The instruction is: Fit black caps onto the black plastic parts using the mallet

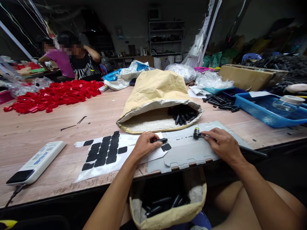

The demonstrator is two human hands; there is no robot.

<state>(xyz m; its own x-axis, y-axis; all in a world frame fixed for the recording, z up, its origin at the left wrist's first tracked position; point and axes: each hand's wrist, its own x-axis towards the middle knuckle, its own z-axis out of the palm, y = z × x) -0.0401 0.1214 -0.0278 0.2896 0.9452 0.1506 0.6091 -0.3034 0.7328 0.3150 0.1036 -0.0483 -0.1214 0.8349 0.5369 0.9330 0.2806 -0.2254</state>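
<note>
Our left hand (146, 145) is pinched shut on a thin black stick (160, 140), and our right hand (223, 145) is closed on a little hammer (197, 133), both over the grey sheet (192, 155) at the front edge of the bench (100, 111). A black pad (166, 147) lies on the sheet just beside the stick. We think the stick could slip and roll off that edge if our pinch gets loose, or the hammer could bump our left hand, since they are so near.

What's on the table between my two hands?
In the head view, a grey card sheet with one black pad lies between left hand and right hand.
</note>
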